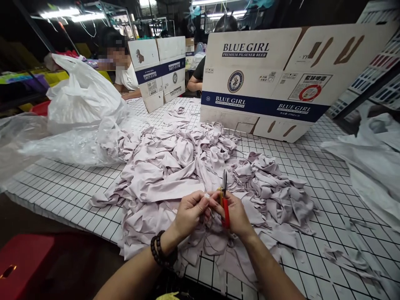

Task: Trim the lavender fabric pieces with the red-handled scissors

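Observation:
A heap of pale pink fabric pieces (165,179) covers the middle of the table. My left hand (191,210), with dark beads round its wrist, pinches a bit of the pale fabric at the near side of the heap. Beside it, my right hand (231,212) holds small scissors (225,208) with red handles, their blades pointing up and away from me. The fingertips of both hands meet at the pinched fabric.
Printed cardboard panels (262,79) stand upright across the grid-patterned table (62,183). White plastic bags (84,96) lie at the left, another bag (375,154) at the right. Two people sit beyond the panels. A red stool (28,262) is at the lower left.

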{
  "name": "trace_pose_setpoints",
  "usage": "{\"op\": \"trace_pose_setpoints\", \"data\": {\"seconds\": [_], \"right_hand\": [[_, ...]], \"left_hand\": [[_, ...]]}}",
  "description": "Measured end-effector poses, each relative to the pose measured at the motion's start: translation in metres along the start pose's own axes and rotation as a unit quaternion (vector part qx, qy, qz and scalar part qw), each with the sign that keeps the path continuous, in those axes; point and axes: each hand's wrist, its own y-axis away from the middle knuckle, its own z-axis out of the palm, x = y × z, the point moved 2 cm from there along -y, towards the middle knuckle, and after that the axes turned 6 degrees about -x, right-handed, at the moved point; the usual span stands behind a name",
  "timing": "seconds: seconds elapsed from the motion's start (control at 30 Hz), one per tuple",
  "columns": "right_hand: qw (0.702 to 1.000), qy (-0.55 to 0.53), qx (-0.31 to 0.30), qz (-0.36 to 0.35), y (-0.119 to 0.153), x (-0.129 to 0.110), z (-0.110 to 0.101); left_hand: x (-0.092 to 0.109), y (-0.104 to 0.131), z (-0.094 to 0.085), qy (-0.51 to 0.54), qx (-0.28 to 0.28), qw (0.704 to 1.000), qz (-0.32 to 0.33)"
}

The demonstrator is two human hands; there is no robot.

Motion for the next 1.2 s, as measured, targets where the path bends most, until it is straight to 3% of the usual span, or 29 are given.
{"op": "trace_pose_setpoints", "data": {"seconds": [0.1,0.2,0.3,0.47,0.67,0.87,1.2], "right_hand": [[0.993,0.113,0.011,0.034,0.015,-0.023,-0.026],[0.944,0.325,-0.017,0.045,0.030,-0.045,-0.043],[0.910,0.414,-0.039,0.012,0.037,-0.054,-0.043],[0.893,0.449,-0.044,-0.007,0.035,-0.055,-0.034],[0.889,0.456,-0.045,-0.012,0.034,-0.059,-0.031],[0.882,0.470,-0.030,-0.033,0.034,-0.058,-0.029],[0.883,0.465,-0.056,-0.003,0.034,-0.061,-0.028]], "left_hand": [[0.002,-0.002,-0.002,-0.039,0.005,0.999,0.016],[0.009,-0.002,-0.003,-0.114,-0.008,0.992,0.046],[0.014,-0.002,-0.002,-0.159,-0.034,0.985,0.064],[0.016,-0.002,-0.001,-0.206,-0.072,0.970,0.104],[0.015,0.000,-0.004,-0.214,-0.073,0.968,0.111],[0.015,0.001,-0.005,-0.173,-0.076,0.978,0.086],[0.013,0.003,-0.005,-0.119,-0.097,0.987,0.053]]}}
